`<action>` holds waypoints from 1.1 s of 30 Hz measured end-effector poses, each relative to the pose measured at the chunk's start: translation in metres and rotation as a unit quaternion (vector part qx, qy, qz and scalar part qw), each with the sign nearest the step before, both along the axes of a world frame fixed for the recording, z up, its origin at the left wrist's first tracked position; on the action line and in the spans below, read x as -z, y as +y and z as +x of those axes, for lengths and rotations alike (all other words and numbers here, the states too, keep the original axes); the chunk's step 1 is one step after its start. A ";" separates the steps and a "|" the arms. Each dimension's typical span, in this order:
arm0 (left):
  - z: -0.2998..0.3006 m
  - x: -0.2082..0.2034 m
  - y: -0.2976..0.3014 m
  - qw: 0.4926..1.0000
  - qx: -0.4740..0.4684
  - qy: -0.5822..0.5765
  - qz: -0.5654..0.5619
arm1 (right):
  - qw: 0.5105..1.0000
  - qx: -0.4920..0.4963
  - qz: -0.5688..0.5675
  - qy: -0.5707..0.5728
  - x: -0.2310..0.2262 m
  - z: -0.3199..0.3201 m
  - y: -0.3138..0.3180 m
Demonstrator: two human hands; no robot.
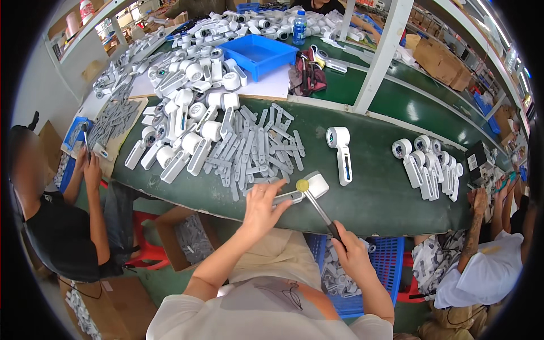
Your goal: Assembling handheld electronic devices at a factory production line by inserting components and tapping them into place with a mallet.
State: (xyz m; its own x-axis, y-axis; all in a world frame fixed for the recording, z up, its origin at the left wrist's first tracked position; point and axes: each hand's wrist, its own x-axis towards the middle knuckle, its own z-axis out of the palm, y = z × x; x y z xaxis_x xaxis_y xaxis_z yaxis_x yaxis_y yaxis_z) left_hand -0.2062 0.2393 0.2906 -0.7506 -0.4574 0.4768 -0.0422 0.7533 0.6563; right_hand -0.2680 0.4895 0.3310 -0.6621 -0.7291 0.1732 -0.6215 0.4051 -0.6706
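Handheld white unit [318, 183] lies on its side near the close edge of the green counter [385, 211], its round head toward 2 o'clock and its handle running toward 8. The left hand [260, 208] pinches the handle's far end between thumb and curled fingers, steadying it on the surface. The right hand [352, 255], at 4 o'clock from the unit, is wrapped round the black grip of a hammer [319, 209]; its yellow round face sits over the spot where handle meets head, though whether it touches cannot be told.

Just beyond, at 10 to 11 o'clock, grey strips [249, 148] lie in a loose heap, with a pile of white units [190, 122] behind them. One separate unit [343, 161] rests at 1 to 2 o'clock, and a group of units [428, 170] lies close together at 3.

Farther off, a blue tray [258, 52] sits between 11 and 12 o'clock, with a blue-labelled bottle [299, 29] at 12. Below counter level, a blue basket [391, 272] of white parts stands at 5 o'clock and a cardboard box [170, 245] of grey pieces at 8. One co-worker [62, 226] sits at 9 o'clock, another [481, 272] at 4.
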 end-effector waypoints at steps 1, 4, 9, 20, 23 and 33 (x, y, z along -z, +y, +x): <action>0.007 -0.006 -0.002 0.999 0.003 0.022 -0.050 | 1.000 0.002 -0.001 -0.003 -0.001 0.002 0.000; 0.022 0.007 -0.020 0.997 0.064 -0.029 0.001 | 0.994 -0.004 -0.111 0.006 0.000 0.010 -0.004; 0.018 0.023 -0.022 0.995 0.091 0.045 -0.015 | 0.999 -0.027 -0.035 -0.027 -0.011 0.013 -0.010; 0.016 0.029 -0.023 0.993 0.104 0.050 -0.014 | 1.000 -0.026 -0.001 -0.013 0.005 0.030 -0.001; 0.016 0.031 -0.022 0.993 0.098 0.061 -0.016 | 1.000 -0.015 0.005 -0.007 0.019 0.029 -0.004; 0.035 0.034 -0.020 0.999 0.021 0.035 0.014 | 0.999 -0.049 -0.022 -0.006 0.010 0.026 -0.012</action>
State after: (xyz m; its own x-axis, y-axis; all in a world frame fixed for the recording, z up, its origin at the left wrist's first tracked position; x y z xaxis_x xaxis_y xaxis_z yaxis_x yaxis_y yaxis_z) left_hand -0.1712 0.2190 0.2567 -0.7347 -0.4399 0.5163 0.0356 0.7351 0.6770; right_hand -0.2420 0.4773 0.3206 -0.5894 -0.7828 0.1997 -0.6494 0.3120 -0.6935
